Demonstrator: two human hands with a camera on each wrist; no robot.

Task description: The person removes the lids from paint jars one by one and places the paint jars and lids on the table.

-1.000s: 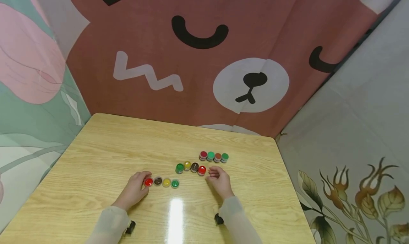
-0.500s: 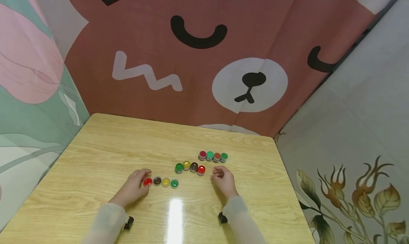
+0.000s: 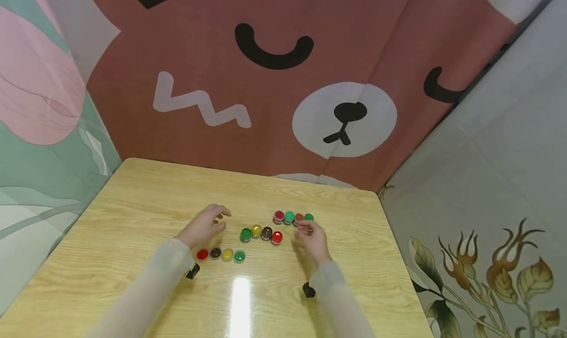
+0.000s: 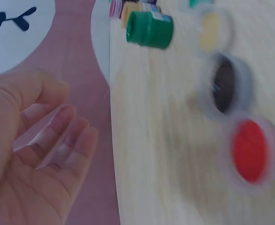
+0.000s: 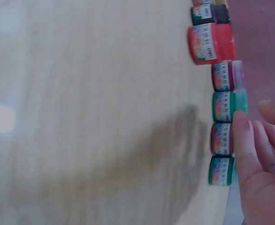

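Observation:
Small paint jars and round lids stand in rows on the table. My left hand (image 3: 204, 226) is raised past the front row, with relaxed fingers and nothing held. That row holds a red lid (image 3: 202, 255), a dark lid (image 3: 215, 253), a yellow lid (image 3: 227, 255) and a green lid (image 3: 239, 256). Just right of the left hand stands an uncapped green jar (image 4: 149, 30), beside a yellow jar (image 3: 256, 230), a dark jar (image 3: 266, 233) and a red jar (image 3: 276, 237). Loosely bent and holding nothing, my right hand (image 3: 315, 242) overlaps the orange-brown jar (image 3: 299, 219) in the head view.
The back row also has a crimson jar (image 3: 278, 217), a light green jar (image 3: 289, 217) and a dark green jar (image 3: 309, 217), all capped. Behind the wooden table (image 3: 177, 190) hangs a bear-print curtain (image 3: 212, 146). A flowered curtain (image 3: 469, 180) runs along the right.
My left hand has left the red lid and moved forward and right. My right hand has shifted rightward from the red jar, then a little forward. The jars and lids keep their places.

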